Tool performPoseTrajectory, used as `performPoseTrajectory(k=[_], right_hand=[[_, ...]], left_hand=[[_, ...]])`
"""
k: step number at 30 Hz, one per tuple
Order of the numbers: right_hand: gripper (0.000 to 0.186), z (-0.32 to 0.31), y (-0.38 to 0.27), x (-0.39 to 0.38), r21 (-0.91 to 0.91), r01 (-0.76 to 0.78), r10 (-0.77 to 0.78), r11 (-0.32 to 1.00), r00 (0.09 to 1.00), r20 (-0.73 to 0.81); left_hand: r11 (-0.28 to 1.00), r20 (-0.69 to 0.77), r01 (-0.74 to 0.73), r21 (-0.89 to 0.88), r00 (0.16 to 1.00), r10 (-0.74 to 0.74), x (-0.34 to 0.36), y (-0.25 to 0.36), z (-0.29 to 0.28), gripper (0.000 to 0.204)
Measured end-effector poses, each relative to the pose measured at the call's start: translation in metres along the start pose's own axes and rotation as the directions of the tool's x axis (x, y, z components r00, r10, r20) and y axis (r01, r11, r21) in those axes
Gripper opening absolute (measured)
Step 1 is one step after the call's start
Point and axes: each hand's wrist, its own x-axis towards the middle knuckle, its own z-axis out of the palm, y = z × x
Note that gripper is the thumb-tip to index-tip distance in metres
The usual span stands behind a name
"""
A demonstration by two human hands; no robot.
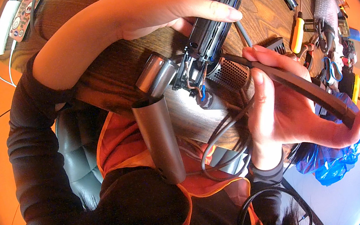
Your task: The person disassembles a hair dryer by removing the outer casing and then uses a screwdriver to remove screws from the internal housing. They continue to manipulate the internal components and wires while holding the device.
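My left hand (179, 5) is closed around a long black appliance core (213, 21), which is tilted and shows a small circuit board near its upper end. Loose wires, some with blue, come out of its lower end. In my right hand (283, 103) I grip a long dark flat bar (308, 88). The bar's far tip reaches the core's lower end; I cannot tell if they touch. Below are a shiny dark metal cylinder (155, 75) and a grey tubular casing (159, 142). A perforated metal cover (229, 75) lies between the core and my right hand.
A dark cable (209, 147) loops below my hands. To the right on the wooden table are a yellow-handled screwdriver (298, 35), a small black cylinder (289, 0), a bubble-wrapped device (326, 11) and blue-edged scissors (331, 69). A blue plastic bag (332, 163) sits at lower right.
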Motion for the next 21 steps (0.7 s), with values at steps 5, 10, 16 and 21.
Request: performPoseTrajectory(k=[5, 10, 16, 21], right_hand=[[0.03, -0.001, 0.008, 0.001, 0.128, 0.06, -0.065, 0.99, 0.997, 0.036], [0.041, 0.004, 0.012, -0.006, 0.155, -0.008, 0.035, 0.988, 0.984, -0.174], [0.072, 0.02, 0.011, 0.003, 0.132, 0.235, -0.184, 0.963, 0.931, -0.316], [0.083, -0.015, -0.003, 0.016, 0.064, 0.086, -0.035, 0.994, 0.82, -0.571]], left_hand=[[0.996, -0.073, 0.007, 0.084, 0.997, -0.001, 0.006, -0.006, 0.001, 0.022], [0.997, -0.004, -0.012, 0.072, 1.0, 0.013, 0.005, -0.006, -0.001, 0.022], [0.99, -0.168, 0.144, -0.009, 0.975, -0.144, 0.008, 0.002, 0.009, 0.033], [0.994, -0.023, -0.108, 0.014, 0.994, 0.108, 0.005, -0.02, -0.001, 0.044]])
